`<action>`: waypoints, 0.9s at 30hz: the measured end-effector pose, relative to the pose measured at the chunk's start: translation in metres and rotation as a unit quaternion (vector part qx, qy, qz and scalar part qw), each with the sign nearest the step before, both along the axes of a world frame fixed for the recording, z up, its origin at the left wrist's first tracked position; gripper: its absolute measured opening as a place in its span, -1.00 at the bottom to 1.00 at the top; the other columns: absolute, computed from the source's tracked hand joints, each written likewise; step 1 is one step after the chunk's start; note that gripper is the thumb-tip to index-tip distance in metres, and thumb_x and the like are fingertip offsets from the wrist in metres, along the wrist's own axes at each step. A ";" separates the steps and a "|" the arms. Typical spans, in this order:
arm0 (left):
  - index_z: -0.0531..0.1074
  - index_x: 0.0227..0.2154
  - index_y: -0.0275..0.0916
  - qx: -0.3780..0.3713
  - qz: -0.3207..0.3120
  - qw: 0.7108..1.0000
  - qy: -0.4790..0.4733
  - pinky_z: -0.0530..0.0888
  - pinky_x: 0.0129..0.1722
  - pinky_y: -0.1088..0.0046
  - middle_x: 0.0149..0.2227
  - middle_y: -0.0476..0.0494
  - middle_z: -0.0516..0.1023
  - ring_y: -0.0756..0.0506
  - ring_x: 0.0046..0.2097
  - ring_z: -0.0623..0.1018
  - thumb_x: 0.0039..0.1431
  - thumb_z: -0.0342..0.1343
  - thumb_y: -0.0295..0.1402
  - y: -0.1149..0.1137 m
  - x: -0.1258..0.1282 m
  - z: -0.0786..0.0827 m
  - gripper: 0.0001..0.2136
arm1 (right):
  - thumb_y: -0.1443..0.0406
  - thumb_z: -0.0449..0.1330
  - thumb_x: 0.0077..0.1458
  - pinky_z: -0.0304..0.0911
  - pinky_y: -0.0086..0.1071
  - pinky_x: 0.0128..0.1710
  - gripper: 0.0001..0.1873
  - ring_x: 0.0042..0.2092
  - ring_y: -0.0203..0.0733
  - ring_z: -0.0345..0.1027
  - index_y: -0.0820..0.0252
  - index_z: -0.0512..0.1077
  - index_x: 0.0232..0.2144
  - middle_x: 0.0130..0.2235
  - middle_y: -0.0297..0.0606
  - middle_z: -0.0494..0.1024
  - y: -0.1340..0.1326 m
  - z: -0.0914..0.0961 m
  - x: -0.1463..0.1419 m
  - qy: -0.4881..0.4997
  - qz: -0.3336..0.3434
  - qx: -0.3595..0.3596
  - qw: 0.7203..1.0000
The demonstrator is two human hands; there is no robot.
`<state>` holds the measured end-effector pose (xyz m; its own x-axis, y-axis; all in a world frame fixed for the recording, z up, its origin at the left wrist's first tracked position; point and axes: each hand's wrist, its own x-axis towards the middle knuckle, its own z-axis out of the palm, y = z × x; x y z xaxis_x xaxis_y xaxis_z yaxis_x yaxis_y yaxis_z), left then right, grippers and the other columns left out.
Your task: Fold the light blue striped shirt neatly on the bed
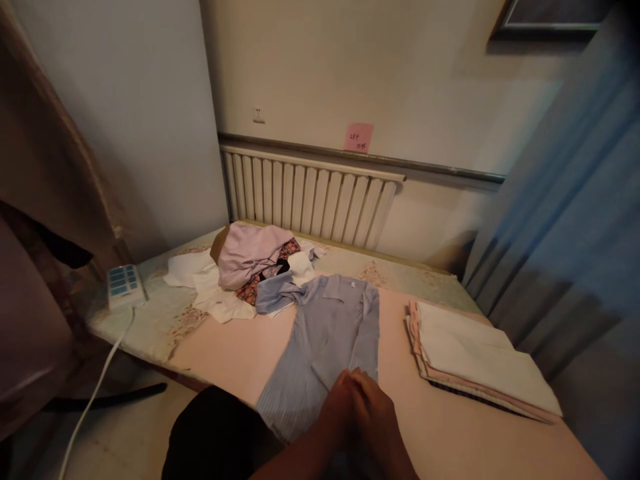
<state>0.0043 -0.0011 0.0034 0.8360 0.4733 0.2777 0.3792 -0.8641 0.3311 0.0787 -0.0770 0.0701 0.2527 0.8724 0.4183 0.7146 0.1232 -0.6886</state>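
Note:
A light blue striped shirt point(325, 333) lies spread on the pink table point(235, 353), collar toward the wall. My left hand point(337, 407) and my right hand point(375, 417) rest pressed together on the shirt's lower part near the front edge. Their fingers are closed against each other, and I cannot tell whether they pinch the fabric. One sleeve of the shirt trails left toward a clothes heap.
A heap of unfolded clothes point(250, 263) sits at the back left. A folded stack of cream and pink cloth point(475, 353) lies to the right. A white power strip point(124, 287) with cord sits at the left edge. Radiator point(310, 197) behind, blue curtain point(575, 220) at right.

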 end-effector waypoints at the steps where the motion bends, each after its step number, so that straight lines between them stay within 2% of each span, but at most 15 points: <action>1: 0.21 0.21 -0.19 0.006 0.002 1.000 0.010 0.11 0.26 0.08 0.22 -0.20 0.33 -0.23 0.28 0.19 0.32 -0.12 -0.22 -0.001 -0.001 0.001 -0.56 | 0.25 -0.04 0.18 0.41 -0.15 -0.02 -0.62 -0.04 -0.02 0.47 0.15 0.51 -0.10 -0.07 -0.14 0.58 0.003 -0.012 0.007 -0.009 -0.016 -0.010 1.000; 6: 0.03 0.31 -0.21 0.033 -0.006 0.999 0.042 0.01 0.30 0.13 0.31 -0.19 0.19 -0.20 0.34 0.07 0.31 -0.13 -0.27 -0.005 -0.010 0.013 -0.47 | 0.23 -0.06 0.21 0.33 -0.10 0.11 -0.55 0.10 -0.05 0.38 0.21 0.45 0.04 0.08 -0.13 0.48 0.009 -0.074 0.044 -0.068 -0.037 -0.037 0.996; 9: -0.02 0.33 -0.22 0.026 -0.003 0.999 0.046 -0.01 0.31 0.15 0.32 -0.18 0.17 -0.18 0.35 0.07 0.33 -0.18 -0.27 -0.007 -0.014 0.020 -0.47 | 0.23 -0.06 0.23 0.30 -0.08 0.14 -0.55 0.13 -0.06 0.34 0.19 0.41 0.08 0.12 -0.15 0.45 0.008 -0.091 0.053 -0.102 -0.028 -0.033 0.994; 15: -0.11 0.35 -0.21 0.018 0.000 0.998 0.053 -0.03 0.32 0.15 0.35 -0.16 0.09 -0.16 0.36 0.01 0.36 -0.21 -0.23 -0.008 -0.015 0.025 -0.46 | 0.24 -0.07 0.27 0.27 -0.04 0.16 -0.55 0.18 -0.05 0.28 0.16 0.35 0.14 0.16 -0.19 0.40 0.008 -0.093 0.051 -0.146 -0.035 -0.032 0.988; 23: -0.16 0.35 -0.12 0.032 -0.001 0.997 0.075 -0.04 0.32 0.01 0.37 -0.15 0.02 -0.23 0.38 -0.07 0.29 -0.12 -0.35 -0.005 -0.010 0.008 -0.39 | 0.27 -0.04 0.27 0.24 -0.02 0.18 -0.57 0.18 -0.05 0.28 0.15 0.36 0.13 0.15 -0.18 0.41 0.007 -0.095 0.053 -0.185 -0.052 0.001 0.981; 27: -0.12 0.35 -0.10 0.008 -0.009 0.997 0.080 -0.05 0.31 -0.04 0.38 -0.16 0.00 -0.24 0.38 -0.07 0.27 -0.10 -0.30 -0.010 -0.015 0.006 -0.40 | 0.28 -0.01 0.25 0.26 -0.02 0.16 -0.59 0.16 -0.04 0.30 0.11 0.40 0.10 0.14 -0.18 0.43 0.006 -0.091 0.051 -0.182 -0.062 0.005 0.981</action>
<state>-0.0107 -0.0112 0.0091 0.8782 0.4552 0.1471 0.4113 -0.8754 0.2539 0.1294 -0.0713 -0.0213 0.1883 0.8394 0.5099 0.9232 0.0257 -0.3834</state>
